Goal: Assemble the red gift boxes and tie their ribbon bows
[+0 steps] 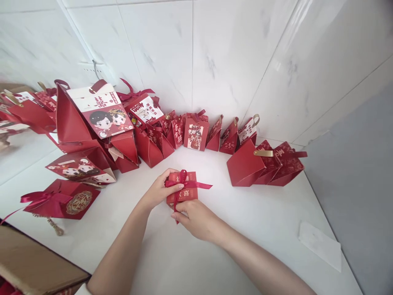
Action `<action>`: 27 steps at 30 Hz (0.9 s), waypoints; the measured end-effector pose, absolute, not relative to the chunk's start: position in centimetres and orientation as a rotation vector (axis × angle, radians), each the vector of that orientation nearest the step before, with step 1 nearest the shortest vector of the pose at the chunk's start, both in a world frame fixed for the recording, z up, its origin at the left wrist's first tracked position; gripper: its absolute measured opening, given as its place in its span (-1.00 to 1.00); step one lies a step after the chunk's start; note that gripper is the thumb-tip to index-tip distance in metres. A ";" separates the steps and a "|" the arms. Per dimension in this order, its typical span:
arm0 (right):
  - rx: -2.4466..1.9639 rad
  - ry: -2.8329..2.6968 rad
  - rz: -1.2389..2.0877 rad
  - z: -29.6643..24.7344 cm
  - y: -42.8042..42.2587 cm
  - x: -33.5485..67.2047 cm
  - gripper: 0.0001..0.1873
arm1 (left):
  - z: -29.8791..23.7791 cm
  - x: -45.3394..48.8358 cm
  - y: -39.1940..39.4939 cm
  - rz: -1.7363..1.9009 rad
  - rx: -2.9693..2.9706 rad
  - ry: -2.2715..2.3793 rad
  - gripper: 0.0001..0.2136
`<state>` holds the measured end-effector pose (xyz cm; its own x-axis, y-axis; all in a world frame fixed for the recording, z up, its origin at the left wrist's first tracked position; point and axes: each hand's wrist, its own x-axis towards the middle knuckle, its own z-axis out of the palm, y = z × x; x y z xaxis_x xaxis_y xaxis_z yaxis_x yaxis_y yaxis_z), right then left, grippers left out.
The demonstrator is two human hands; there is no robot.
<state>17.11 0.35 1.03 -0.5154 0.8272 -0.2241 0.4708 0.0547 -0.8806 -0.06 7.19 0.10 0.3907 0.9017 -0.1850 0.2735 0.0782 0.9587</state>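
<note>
In the middle of the white tabletop, a small red gift box (pixel 189 194) with gold lettering is tied with a dark pink ribbon (pixel 198 185) in a bow on top. My left hand (pixel 162 186) grips the box's left side, its thumb lying over the ribbon near the knot. At the front edge, my right hand (pixel 192 215) pinches the hanging ribbon tail between thumb and fingers, knuckles close to the box. Part of the box's front is hidden behind my right hand.
Red gift boxes stand along the tiled wall, including a large one with cartoon figures (pixel 106 116) and a group at right (pixel 260 166). A ribboned box (pixel 70 198) lies at left. A cardboard box (pixel 37 262) is at lower left, a white paper piece (pixel 321 245) at right.
</note>
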 end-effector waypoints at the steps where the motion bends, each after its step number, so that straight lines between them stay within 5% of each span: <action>1: -1.293 -2.025 1.446 1.2 0.4 17.2 -0.68 | 0.1 0.0 7.2 0.662 1.455 1.119 -0.60; 9: -0.915 -2.113 1.807 6.0 1.0 23.3 -0.66 | 0.4 -1.2 7.5 0.749 1.564 0.880 -0.55; 16: -1.213 -1.337 1.232 1.9 5.1 24.0 -0.58 | 1.2 -3.0 7.8 0.699 1.718 1.234 -0.57; 21: -1.107 -1.197 1.700 -0.9 6.3 22.2 -0.43 | 1.0 -1.4 7.2 0.541 1.667 1.144 -0.60; 27: -1.052 -1.312 1.690 0.0 5.9 22.8 -0.53 | 1.0 -0.6 7.0 0.708 1.530 1.141 -0.68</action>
<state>22.80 5.87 0.00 -0.3907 0.9061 -0.1622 -0.0677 -0.2040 -0.9766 -0.64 7.05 1.01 0.3702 0.9209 -0.1223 0.2994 0.0064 0.9541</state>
